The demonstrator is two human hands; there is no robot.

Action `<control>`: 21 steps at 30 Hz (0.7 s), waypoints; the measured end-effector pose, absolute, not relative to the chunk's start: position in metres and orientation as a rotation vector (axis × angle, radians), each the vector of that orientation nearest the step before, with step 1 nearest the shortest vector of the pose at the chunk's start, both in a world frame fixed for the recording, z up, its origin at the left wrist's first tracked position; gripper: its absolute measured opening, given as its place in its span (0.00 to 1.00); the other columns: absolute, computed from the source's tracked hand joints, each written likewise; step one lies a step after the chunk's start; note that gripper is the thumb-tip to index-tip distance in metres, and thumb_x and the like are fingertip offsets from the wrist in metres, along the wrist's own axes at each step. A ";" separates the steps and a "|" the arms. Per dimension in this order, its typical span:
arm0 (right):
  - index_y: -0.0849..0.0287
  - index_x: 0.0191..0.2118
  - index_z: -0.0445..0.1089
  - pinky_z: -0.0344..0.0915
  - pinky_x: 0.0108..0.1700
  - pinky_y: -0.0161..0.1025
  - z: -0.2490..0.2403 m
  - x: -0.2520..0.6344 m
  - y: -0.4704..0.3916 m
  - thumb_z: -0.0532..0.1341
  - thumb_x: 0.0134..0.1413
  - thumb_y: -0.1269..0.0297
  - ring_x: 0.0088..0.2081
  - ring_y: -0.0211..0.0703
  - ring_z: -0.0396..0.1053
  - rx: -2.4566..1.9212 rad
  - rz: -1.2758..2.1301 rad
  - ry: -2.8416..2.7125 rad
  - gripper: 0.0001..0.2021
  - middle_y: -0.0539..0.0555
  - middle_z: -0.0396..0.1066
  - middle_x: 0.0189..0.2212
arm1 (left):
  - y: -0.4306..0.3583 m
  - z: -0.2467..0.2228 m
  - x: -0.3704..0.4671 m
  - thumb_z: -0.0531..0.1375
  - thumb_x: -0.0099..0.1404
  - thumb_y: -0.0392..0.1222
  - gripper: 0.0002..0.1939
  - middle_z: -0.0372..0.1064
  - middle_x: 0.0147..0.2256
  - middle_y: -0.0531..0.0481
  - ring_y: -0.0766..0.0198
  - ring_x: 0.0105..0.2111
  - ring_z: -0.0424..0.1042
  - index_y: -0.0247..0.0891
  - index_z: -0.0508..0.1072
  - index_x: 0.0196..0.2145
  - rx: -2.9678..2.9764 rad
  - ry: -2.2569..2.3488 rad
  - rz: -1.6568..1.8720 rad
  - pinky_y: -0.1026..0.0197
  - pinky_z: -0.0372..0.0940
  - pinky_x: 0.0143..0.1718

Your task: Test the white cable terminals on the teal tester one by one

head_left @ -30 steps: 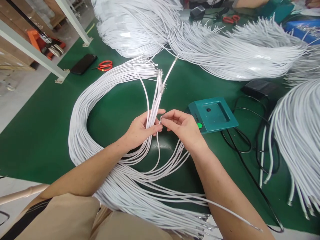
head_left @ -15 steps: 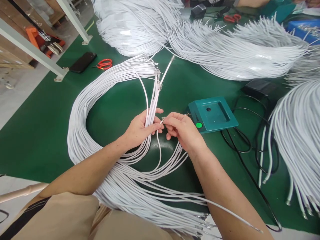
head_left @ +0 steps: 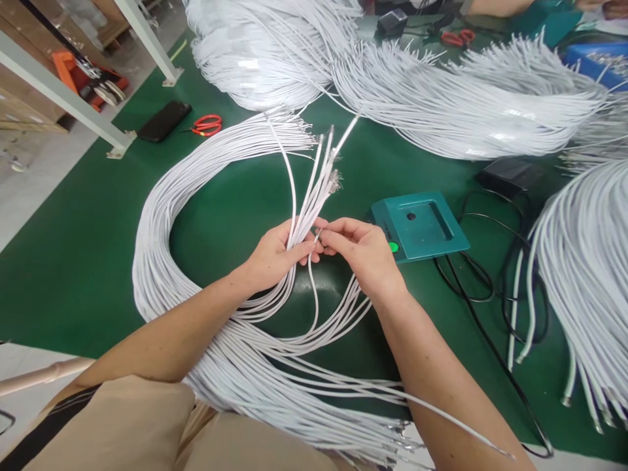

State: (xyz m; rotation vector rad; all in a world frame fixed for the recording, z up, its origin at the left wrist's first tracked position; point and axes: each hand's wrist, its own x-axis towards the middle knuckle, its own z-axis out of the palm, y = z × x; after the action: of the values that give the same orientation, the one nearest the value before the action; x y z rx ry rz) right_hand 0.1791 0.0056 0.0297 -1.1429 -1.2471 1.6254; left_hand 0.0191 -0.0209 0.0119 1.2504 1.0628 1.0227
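In the head view, my left hand (head_left: 282, 254) is closed round several white cables (head_left: 318, 180), whose ends fan out above it. Its thumb also presses on a single cable end that points toward my other hand. My right hand (head_left: 360, 255) pinches the tip of that cable, where a small metallic piece (head_left: 318, 234) shows between the fingertips; its exact shape is too small to tell. Below both hands curves a large loop of white cables (head_left: 161, 242). A teal device (head_left: 426, 245) with a lit green button lies just right of my right hand.
Further white cable bundles (head_left: 466, 118) lie at the back, with another bundle (head_left: 589, 261) on the right. Red-handled scissors (head_left: 209, 124) and a black phone (head_left: 164, 121) rest at the back left. Black cords (head_left: 471, 288) trail beside the device. A blue bin (head_left: 596, 62) stands far right.
The cable ends above my left hand have tilted to the right and spread apart. My right hand has turned slightly, its fingers closer round the cable tip.
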 end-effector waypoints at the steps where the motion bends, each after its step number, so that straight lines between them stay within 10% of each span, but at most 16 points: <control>1: 0.62 0.26 0.69 0.66 0.32 0.32 0.029 0.179 0.006 0.63 0.45 0.68 0.25 0.32 0.66 -1.160 1.630 -1.248 0.03 0.48 0.71 0.22 | -0.021 0.012 0.019 0.59 0.63 0.39 0.15 0.68 0.29 0.52 0.69 0.28 0.70 0.36 0.69 0.47 1.274 1.088 1.011 0.66 0.65 0.29; 8: 0.59 0.21 0.61 0.64 0.20 0.32 0.033 0.180 0.008 0.57 0.46 0.69 0.15 0.30 0.53 -1.322 1.796 -1.314 0.06 0.42 0.56 0.13 | -0.021 0.011 0.018 0.58 0.63 0.39 0.12 0.68 0.29 0.53 0.68 0.29 0.72 0.37 0.70 0.45 1.405 1.219 0.961 0.67 0.66 0.31; 14: 0.58 0.36 0.70 0.68 0.26 0.35 0.030 0.183 0.007 0.60 0.52 0.55 0.22 0.33 0.62 -1.288 1.589 -1.451 0.12 0.48 0.69 0.26 | -0.019 0.012 0.016 0.60 0.62 0.38 0.15 0.69 0.30 0.53 0.68 0.28 0.73 0.37 0.69 0.47 1.369 1.236 0.957 0.67 0.66 0.29; 21: 0.59 0.29 0.68 0.61 0.32 0.35 0.015 0.181 0.004 0.56 0.57 0.67 0.28 0.35 0.63 -1.205 1.000 -1.909 0.07 0.49 0.69 0.27 | -0.018 0.014 0.015 0.63 0.59 0.38 0.17 0.68 0.27 0.55 0.69 0.26 0.71 0.36 0.70 0.46 1.203 1.196 0.937 0.66 0.66 0.30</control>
State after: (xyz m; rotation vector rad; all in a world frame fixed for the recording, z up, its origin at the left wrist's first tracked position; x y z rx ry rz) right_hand 0.1810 0.0037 0.0154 -1.2047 -1.9094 1.0001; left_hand 0.0147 -0.0179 0.0143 1.2034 1.1959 0.9370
